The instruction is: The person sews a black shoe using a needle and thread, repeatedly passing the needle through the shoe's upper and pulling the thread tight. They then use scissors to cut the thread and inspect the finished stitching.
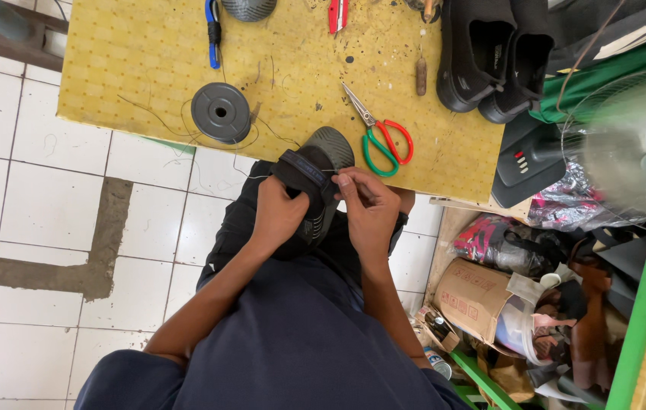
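Below the camera, a table [148,68] covered in a yellow patterned sheet stands on a floor of white tiles [26,205] with a grey cement patch. On the table lie a dark grey spool of thread [220,112] with loose thread trailing from it, scissors [380,137] with one red and one green handle, a red utility knife [338,14], a blue-handled tool [213,30] and a small wooden-handled awl [421,76]. A pair of black shoes [494,53] sits at the table's far right corner, beside a spinning fan [634,148] and a heap of bags and boxes. The person, in dark clothes, holds a black sandal [315,178] just past the near edge of the table, over the lap; its grey ribbed sole faces up and a dark strap crosses it. The left hand [277,214] is wrapped around the sandal's body, while the right hand [368,209] pinches narrowly at the strap's edge, fingers closed together.
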